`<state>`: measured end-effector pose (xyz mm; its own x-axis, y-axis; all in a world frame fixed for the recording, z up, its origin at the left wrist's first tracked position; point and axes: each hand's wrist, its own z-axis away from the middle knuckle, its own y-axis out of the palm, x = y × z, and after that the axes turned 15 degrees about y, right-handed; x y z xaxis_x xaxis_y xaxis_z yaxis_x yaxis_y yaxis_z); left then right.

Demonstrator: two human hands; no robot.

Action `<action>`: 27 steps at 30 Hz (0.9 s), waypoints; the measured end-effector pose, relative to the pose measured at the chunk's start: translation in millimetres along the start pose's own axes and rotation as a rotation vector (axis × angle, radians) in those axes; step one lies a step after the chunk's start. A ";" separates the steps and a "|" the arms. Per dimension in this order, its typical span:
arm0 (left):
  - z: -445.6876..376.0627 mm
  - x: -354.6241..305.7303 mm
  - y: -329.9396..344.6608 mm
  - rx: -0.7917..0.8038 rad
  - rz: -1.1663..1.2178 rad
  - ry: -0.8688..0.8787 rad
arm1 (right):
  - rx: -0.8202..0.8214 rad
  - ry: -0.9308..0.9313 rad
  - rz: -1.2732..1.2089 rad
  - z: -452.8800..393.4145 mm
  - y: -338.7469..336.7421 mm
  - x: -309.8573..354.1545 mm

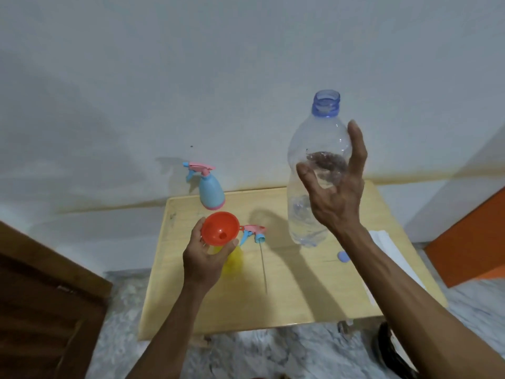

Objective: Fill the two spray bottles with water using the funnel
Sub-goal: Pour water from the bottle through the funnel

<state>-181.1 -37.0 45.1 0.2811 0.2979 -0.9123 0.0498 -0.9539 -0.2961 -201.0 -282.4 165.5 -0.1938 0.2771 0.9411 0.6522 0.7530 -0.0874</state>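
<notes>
My right hand [337, 192] grips a large clear water bottle [314, 170], uncapped and held upright above the table. Some water shows in it. My left hand [203, 258] holds an orange funnel [220, 228] seated in the mouth of a yellow spray bottle [232, 259], which stands on the table mostly hidden behind the hand. Its pink-and-blue spray head [254, 233] with a long dip tube lies on the table just right of the funnel. A blue spray bottle [209, 191] with its pink trigger head on stands at the table's back left.
Everything sits on a small light wooden table [295, 302] against a white wall. The bottle's blue cap [343, 256] lies at the right, near a white folded cloth [388, 253]. A dark wooden door is at the left, an orange panel at the right.
</notes>
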 end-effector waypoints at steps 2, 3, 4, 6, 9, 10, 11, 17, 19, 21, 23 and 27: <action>0.3 1.1 -0.9 0.011 0.030 0.014 | 0.095 -0.022 0.070 -7.5 7.2 13.5; 0.0 2.0 -1.7 0.014 0.042 0.011 | 0.147 -0.044 0.118 -11.2 10.2 17.7; -0.5 2.6 -2.3 0.018 0.053 0.001 | 0.204 -0.072 0.170 -14.6 12.7 21.2; -1.6 3.5 -3.6 0.031 0.052 -0.012 | 0.321 -0.106 0.284 -21.5 16.7 24.9; -3.3 4.5 -7.4 0.043 0.039 -0.005 | 0.471 -0.117 0.444 -30.8 23.3 26.9; -3.8 5.6 -8.5 0.045 0.035 -0.003 | 0.512 -0.133 0.491 -33.2 25.4 26.7; -3.9 6.0 -9.4 0.049 0.028 0.000 | 0.550 -0.151 0.534 -35.3 27.7 26.0; -5.0 6.8 -10.6 0.079 0.036 0.026 | 0.719 -0.167 0.809 -42.9 31.1 16.9; -6.0 6.7 -10.6 0.091 0.032 0.013 | 0.792 -0.164 0.882 -41.9 30.5 11.6; -6.8 7.3 -10.9 0.104 0.027 -0.005 | 0.856 -0.174 0.940 -39.9 29.6 5.5; -7.4 6.6 -11.1 0.112 0.020 -0.019 | 0.902 -0.174 0.997 -37.6 28.2 0.6; -8.1 3.7 -11.8 0.123 0.003 -0.034 | 0.974 -0.200 1.093 -36.0 24.1 -10.0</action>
<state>-172.9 -24.9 47.5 0.2488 0.2977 -0.9217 -0.0695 -0.9436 -0.3236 -156.9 -288.5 165.8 -0.0898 0.9730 0.2128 -0.1845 0.1937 -0.9636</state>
